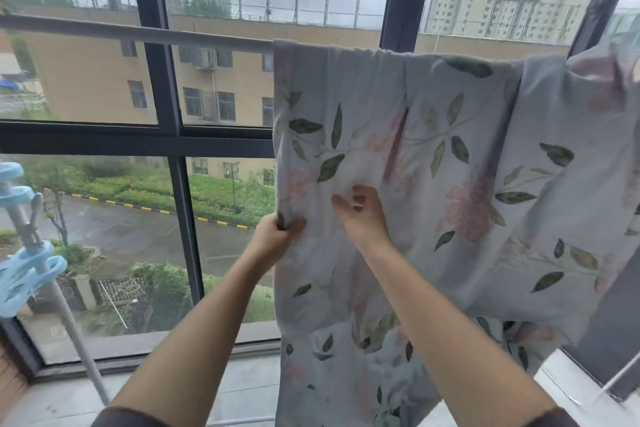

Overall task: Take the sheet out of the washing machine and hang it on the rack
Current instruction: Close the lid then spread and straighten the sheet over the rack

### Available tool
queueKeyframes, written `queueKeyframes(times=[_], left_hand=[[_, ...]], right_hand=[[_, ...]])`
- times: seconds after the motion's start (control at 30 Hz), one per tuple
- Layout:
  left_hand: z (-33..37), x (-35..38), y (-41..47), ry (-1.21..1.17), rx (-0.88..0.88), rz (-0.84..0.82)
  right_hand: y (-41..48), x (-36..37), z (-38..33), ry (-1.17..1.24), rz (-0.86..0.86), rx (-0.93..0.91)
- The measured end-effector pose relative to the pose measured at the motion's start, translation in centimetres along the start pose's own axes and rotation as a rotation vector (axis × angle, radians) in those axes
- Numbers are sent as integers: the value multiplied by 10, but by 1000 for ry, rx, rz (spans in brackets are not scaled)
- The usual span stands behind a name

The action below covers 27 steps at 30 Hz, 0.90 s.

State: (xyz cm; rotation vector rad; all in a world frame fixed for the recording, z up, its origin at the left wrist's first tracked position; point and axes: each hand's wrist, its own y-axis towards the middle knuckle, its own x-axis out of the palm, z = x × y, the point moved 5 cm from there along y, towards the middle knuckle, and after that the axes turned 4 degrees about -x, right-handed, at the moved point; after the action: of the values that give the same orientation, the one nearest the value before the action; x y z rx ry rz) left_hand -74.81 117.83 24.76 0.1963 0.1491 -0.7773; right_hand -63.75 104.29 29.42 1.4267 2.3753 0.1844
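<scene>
- Sheet [415, 149] hangs over rack [138, 32], bunched.
- Left hand [277, 232] fingers pinch its edge; right hand [362, 215] fingers loosely curled, touching cloth.
- Advise: draw edge leftward along rack, smoothing folds.

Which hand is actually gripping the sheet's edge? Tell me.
The left hand: its fingers curl round the sheet's left edge; the right hand sits on its face, away from any edge.

No text, label, brand or number can be read anywhere in view; the sheet [450, 97] carries only a printed pattern of leaves and flowers, without lettering.
</scene>
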Motion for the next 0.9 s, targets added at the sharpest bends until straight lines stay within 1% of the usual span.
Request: queueKeyframes(times=[0.1, 0.13, 0.23, 0.27, 0.33, 0.37, 0.43, 0.5, 0.57, 0.6, 0.63, 0.7, 0.73, 0.8, 0.9], left_hand=[[8, 10, -6, 279, 50, 42], [3, 14, -11, 314, 59, 54], [-17, 15, -17, 323, 14, 50], [-18, 13, -17, 287, -10, 12], [1, 11, -17, 74, -26, -116], [20, 9, -17, -49, -8, -172], [68, 0, -9, -242, 67, -229], [111, -15, 15, -430, 110, -201], [152, -31, 40, -560, 90, -116], [166, -39, 51, -528, 97, -27], [177, -46, 58, -409, 143, 93], [192, -55, 60, -60, 303, 322], [191, -54, 56, 101, 356, 397], [173, -54, 48, 262, 371, 488], [142, -57, 42, 338, 344, 554]], right_hand=[[24, -9, -49, -25, 67, -205], [31, -14, -66, -72, 106, -280], [48, -32, -110, -395, 298, -504], [54, -37, -122, -508, 338, -564], [68, -43, -140, -686, 344, -642], [75, -44, -146, -753, 313, -654], [87, -45, -149, -853, 232, -618], [93, -45, -148, -908, 164, -547], [94, -44, -148, -911, 154, -545], [94, -43, -149, -910, 175, -580], [93, -44, -151, -906, 214, -637], [96, -48, -160, -912, 291, -728], [100, -52, -163, -929, 311, -733], [106, -63, -168, -957, 339, -718], [99, -83, -157, -840, 440, -729]])
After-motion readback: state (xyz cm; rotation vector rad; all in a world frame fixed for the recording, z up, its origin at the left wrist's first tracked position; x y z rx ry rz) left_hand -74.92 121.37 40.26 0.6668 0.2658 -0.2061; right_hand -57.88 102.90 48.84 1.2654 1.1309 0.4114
